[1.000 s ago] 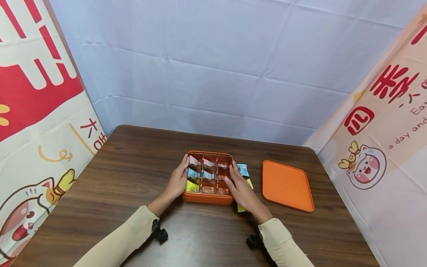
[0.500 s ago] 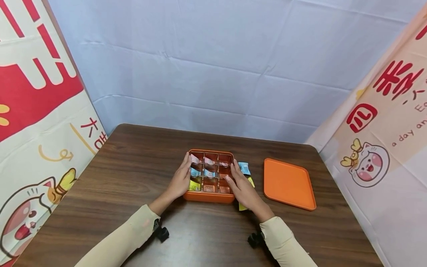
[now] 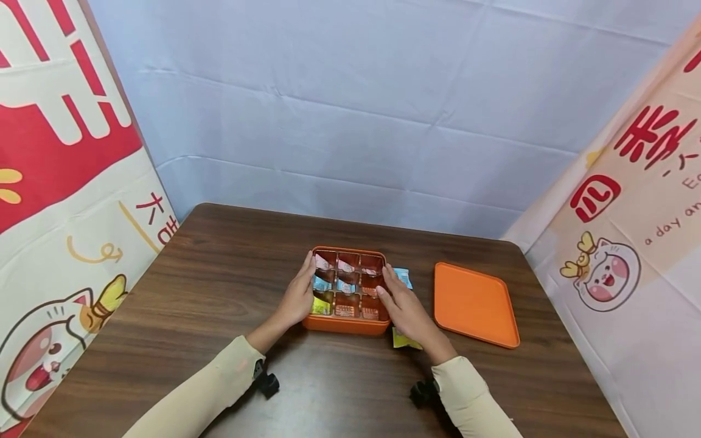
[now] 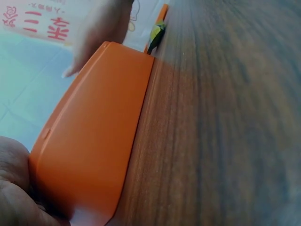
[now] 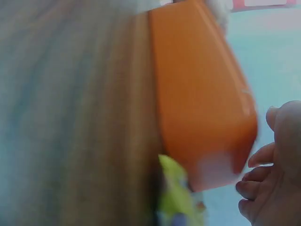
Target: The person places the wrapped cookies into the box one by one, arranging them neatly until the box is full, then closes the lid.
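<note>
An orange box (image 3: 346, 327) with a clear divided insert sits on the wooden table (image 3: 219, 274). Pink packets (image 3: 323, 262) lie in its back row, blue packets (image 3: 322, 283) in the middle row, a yellow packet (image 3: 321, 306) at front left. My left hand (image 3: 297, 297) lies along the box's left side with straight fingers. Over on the right, my right hand (image 3: 408, 311) is beside the box wall, thumb raised; in the right wrist view its loosely bent fingers (image 5: 256, 176) show apart from the orange wall.
A blue packet (image 3: 403, 277) and a loose yellow packet (image 3: 404, 339) lie on the table, partly behind my right hand. Farther right is a flat orange lid (image 3: 475, 304). A pale cloth wall (image 3: 350, 121) rises behind the table, with printed cloths on both sides.
The box has shifted slightly right. My right thumb has come off the rim, and that hand has moved a little rightward, uncovering more of the front yellow packet. My left hand stays at the box.
</note>
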Available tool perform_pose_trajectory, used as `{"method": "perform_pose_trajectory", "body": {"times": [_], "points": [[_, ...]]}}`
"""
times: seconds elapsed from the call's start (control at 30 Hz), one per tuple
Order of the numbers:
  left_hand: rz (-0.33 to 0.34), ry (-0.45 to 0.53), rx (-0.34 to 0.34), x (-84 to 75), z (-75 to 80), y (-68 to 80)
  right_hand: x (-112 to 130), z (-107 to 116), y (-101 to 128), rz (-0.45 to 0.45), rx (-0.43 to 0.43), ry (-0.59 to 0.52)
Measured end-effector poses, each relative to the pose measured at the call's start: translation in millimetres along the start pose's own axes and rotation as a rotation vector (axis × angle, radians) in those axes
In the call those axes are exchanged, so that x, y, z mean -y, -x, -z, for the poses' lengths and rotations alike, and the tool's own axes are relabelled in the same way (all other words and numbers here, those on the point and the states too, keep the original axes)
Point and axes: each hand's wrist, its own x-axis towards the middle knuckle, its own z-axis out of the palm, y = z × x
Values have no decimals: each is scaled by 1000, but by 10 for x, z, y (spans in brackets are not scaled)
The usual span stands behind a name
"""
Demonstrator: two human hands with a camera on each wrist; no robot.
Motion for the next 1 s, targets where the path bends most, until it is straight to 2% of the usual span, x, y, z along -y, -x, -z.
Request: {"method": "perform_pose_trajectory", "body": {"times": [0.23, 0.47, 0.6, 0.83, 1.0], "points": [[4, 5, 0, -7, -7, -14, -44, 397, -107, -21, -91, -18], [13, 4, -8, -5, -24, 3, -179, 624, -311, -48, -104, -21], [9, 5, -7, -6, -39, 14, -290, 619, -413, -72, -65, 13], [12, 13, -5, 10, -61, 26, -514, 503, -532, -146, 96, 92], [21, 8, -8, 28, -37, 2, -593, 447, -595, -129, 113, 154]]}}
